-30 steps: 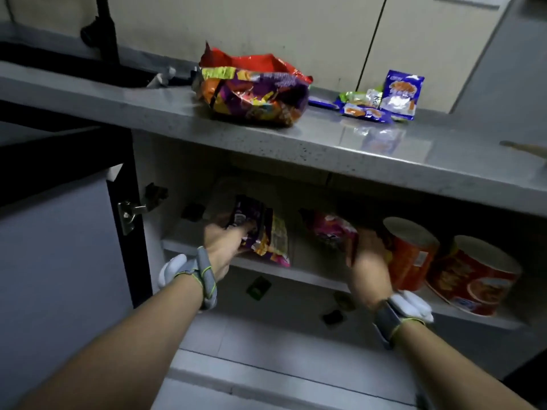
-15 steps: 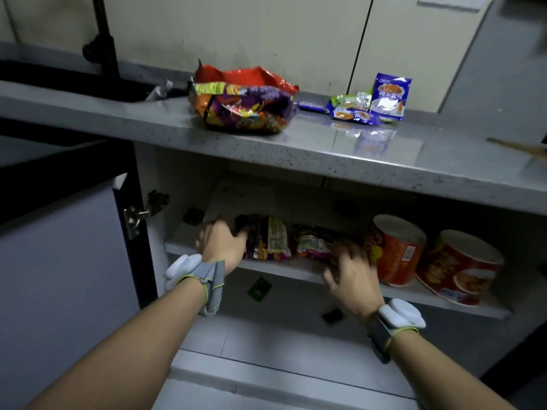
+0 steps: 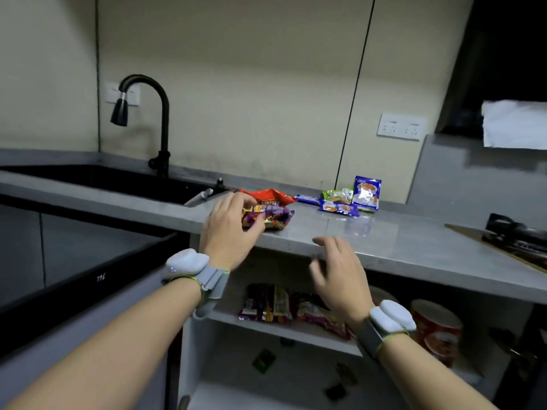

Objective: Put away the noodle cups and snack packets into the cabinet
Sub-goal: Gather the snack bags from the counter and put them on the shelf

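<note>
On the grey countertop (image 3: 384, 241) lies a pile of snack packets: a purple one (image 3: 273, 214) on top of a red one (image 3: 272, 196). My left hand (image 3: 229, 232) reaches over the counter edge, its fingertips touching the purple packet, not closed around it. My right hand (image 3: 337, 272) hovers open in front of the counter edge, holding nothing. Small blue and green packets (image 3: 352, 198) sit further right by the wall. On the cabinet shelf (image 3: 284, 327) below lie dark and pink packets (image 3: 268, 303), with a red noodle cup (image 3: 438, 329) to the right.
A black sink (image 3: 118, 182) with a black faucet (image 3: 161, 119) is at the left. A wooden board with a dark object (image 3: 515, 235) lies at the counter's right end. The cabinet door (image 3: 74, 294) stands open at the left. Small dark packets (image 3: 263, 361) lie on the cabinet floor.
Both hands have left the shelf and risen to counter height, leaving the packets on the shelf. The left hand now touches the purple packet. The view tilted upward.
</note>
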A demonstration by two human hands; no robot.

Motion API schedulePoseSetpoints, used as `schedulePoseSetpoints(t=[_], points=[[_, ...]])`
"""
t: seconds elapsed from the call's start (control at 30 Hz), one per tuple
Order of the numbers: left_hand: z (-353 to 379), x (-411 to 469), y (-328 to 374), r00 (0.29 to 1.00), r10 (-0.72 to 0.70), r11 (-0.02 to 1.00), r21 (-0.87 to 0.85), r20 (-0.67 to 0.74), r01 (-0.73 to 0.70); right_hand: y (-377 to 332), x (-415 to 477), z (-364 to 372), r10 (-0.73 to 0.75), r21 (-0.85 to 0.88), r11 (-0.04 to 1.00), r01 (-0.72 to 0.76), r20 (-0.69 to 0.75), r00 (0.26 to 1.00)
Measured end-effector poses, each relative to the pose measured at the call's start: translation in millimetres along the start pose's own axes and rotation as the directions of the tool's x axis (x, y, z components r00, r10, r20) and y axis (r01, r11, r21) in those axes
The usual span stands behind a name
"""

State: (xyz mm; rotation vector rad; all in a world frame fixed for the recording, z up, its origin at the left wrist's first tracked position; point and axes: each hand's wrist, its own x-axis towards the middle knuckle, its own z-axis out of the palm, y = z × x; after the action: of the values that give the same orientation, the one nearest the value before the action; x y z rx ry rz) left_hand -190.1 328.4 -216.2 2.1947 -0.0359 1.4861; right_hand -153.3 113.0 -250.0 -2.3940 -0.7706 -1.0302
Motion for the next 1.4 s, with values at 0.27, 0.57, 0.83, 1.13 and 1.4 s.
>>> schedulePoseSetpoints(t=[0.27,0.57,0.83,1.13,1.4], points=[[29,48,-2,0.819,-0.156,0.937,0.344,0.553,-0.054,16,55,10,0.104,0.068,0.992,-0.103,-0.017,0.994],[17,49,-61,0.811,0.004,0.966,0.209,0.585,-0.155,-29,190,68,0.098,0.138,0.983,-0.124,0.18,0.979],[28,46,-86,0.848,0.13,0.955,0.165,0.515,-0.247,-32,225,107,0.163,0.152,0.943,-0.294,0.559,0.813],[3,31,-74,0.9,0.157,0.979,0.056,0.407,-0.196,6,203,58,0.568,0.398,0.726,-0.56,0.111,0.816],[-55,-5,-9,0.919,0.181,0.978,0.03,0.35,-0.204,19,110,-62,0.598,0.634,0.206,-0.745,0.522,0.609]])
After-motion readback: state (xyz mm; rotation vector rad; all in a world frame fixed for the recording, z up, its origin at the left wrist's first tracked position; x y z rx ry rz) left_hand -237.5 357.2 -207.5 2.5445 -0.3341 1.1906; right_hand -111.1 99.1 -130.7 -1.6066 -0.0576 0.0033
